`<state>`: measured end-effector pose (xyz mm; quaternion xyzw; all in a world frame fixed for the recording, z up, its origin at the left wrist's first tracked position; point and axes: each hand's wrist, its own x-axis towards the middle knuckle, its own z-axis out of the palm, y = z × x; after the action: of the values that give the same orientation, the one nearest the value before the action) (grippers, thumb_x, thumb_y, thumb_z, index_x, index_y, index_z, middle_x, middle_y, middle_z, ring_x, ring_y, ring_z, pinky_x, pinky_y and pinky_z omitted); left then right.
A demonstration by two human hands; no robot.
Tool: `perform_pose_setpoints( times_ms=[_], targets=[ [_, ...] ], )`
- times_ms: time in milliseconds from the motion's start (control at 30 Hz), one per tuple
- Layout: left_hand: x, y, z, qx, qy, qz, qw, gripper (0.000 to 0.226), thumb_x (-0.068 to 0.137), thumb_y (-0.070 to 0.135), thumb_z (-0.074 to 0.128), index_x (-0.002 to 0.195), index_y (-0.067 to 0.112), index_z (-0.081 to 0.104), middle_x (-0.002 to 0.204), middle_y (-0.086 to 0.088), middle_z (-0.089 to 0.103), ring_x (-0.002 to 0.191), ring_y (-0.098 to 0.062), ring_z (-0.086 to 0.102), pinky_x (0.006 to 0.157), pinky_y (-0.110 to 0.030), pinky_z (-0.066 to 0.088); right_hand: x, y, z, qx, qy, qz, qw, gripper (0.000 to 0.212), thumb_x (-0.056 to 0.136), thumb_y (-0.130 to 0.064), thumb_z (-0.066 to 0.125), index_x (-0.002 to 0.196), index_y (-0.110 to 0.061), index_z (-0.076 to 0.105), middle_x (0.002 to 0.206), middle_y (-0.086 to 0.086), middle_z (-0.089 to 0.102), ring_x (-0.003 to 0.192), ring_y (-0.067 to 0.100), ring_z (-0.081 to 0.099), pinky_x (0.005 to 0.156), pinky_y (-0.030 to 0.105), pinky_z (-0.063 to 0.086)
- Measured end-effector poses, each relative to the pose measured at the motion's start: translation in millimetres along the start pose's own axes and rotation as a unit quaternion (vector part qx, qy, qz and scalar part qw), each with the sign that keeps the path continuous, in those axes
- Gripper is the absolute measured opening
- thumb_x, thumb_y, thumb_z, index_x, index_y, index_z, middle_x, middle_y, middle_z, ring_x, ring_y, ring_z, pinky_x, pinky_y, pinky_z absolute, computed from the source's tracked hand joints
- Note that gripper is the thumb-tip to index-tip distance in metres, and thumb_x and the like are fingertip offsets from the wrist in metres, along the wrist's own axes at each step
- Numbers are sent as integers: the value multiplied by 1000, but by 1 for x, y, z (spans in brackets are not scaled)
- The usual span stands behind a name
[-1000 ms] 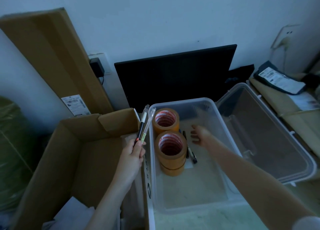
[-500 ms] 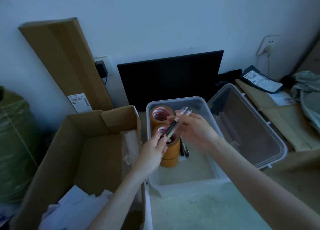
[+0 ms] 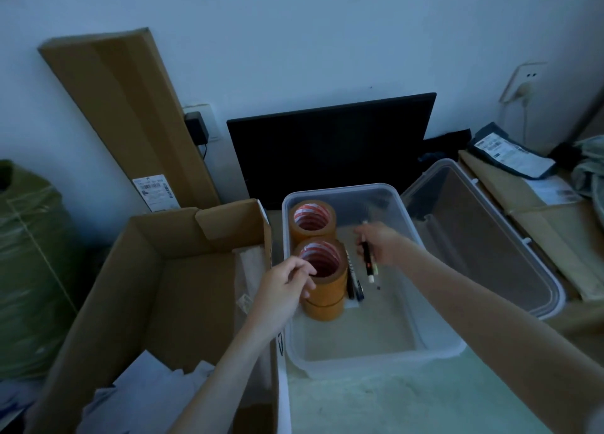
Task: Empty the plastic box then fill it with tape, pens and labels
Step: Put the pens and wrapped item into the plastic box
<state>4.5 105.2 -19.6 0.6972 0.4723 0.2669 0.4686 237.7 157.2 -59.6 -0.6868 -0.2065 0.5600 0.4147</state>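
At the far left sits a bulky green plastic-wrapped bundle (image 3: 29, 263), and beside it a long flat brown cardboard package (image 3: 127, 116) with a white barcode label leans against the pale wall. In front of that stands an open brown cardboard box (image 3: 137, 286) with crumpled white papers (image 3: 147, 391) in its near end. The left hand (image 3: 286, 286) hangs over the gap between this carton and the clear rectangular plastic box (image 3: 376, 358), its fingers loosely curled and holding nothing, the fingertips just beside the nearer roll of tape. Inside the plastic box, along its left wall, stand two stacks of tan packing tape rolls with red-printed cores: the far stack (image 3: 312, 219) near the back corner and the near stack (image 3: 323, 276) touching it in front. Just right of the near stack a dark pen (image 3: 354, 285) lies on the box floor on a small white sheet, close to the tape. The right hand (image 3: 380, 244) reaches into the middle of the box and grips a black pen with a white tip (image 3: 367, 260), together with a second, paler pen beside it, both pointing down toward the floor of the box without touching it. Behind the box a black flat monitor (image 3: 330, 146) leans on the wall. To the right the clear plastic lid (image 3: 483, 237) lies tilted against the box, and farther right flattened cardboard sheets (image 3: 536, 224) carry a dark mailing bag with a white label (image 3: 510, 154).
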Motion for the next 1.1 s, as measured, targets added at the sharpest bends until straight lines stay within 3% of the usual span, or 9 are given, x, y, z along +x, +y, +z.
perform_pose_setpoints(
  times_ms=[133,267,333,400,533,633,800,933,1100],
  targets=[
    [8,-11,-11,-5,10,-25,1000,21,99,19,44,92,19,64,79,1,65,72,-7,61,71,-20,48,37,26,2,-72,41,59,995,24,97,-32,50,99,-8,52,84,11,58,65,24,57,68,39,55],
    [14,-22,-21,-16,23,-47,998,20,99,20,46,92,20,64,77,2,64,71,-6,60,69,-18,48,45,36,8,-3,86,61,994,32,99,-41,44,92,-10,51,79,10,56,64,24,54,58,31,47],
    [15,-26,-23,-29,31,-52,998,20,98,18,46,91,17,64,75,2,64,68,-6,60,66,-17,49,44,40,9,18,84,60,995,35,99,-43,42,88,-11,51,78,9,54,67,23,51,65,33,46],
    [16,-28,-23,-41,37,-57,997,20,98,16,46,92,15,65,75,0,64,67,-7,60,65,-17,49,44,42,7,24,74,64,995,40,98,-49,39,94,-10,50,82,9,54,72,25,52,78,39,44],
    [16,-29,-22,-45,34,-62,996,19,98,16,46,93,16,64,76,-1,64,68,-7,59,64,-16,48,44,39,4,30,73,46,996,52,98,-54,34,117,-9,52,101,11,58,91,29,54,88,43,42],
    [15,-27,-23,-51,38,-60,996,20,98,16,45,92,15,64,76,-1,64,68,-7,59,63,-15,48,40,36,2,22,64,20,997,58,98,-56,31,120,-9,56,114,12,58,103,29,53,96,42,39],
    [9,-26,-27,-45,47,-54,996,21,99,14,44,93,16,64,78,-3,65,65,-4,59,60,-13,46,25,24,-4,60,47,-28,997,50,100,-46,36,121,-6,58,117,12,60,109,27,55,98,40,40],
    [2,-27,-36,-36,66,-42,996,21,99,14,44,93,16,64,81,-5,65,68,-6,60,63,-15,47,-7,11,-3,88,36,-92,991,33,101,-21,43,118,1,59,113,17,65,102,29,62,88,36,46],
    [-13,-30,-49,-43,86,-28,995,20,99,15,44,93,18,63,81,-2,63,71,-4,60,65,-14,49,-58,2,1,61,2,-193,979,15,97,-9,50,96,-6,65,85,10,70,88,28,66,81,35,51]
  ],
)
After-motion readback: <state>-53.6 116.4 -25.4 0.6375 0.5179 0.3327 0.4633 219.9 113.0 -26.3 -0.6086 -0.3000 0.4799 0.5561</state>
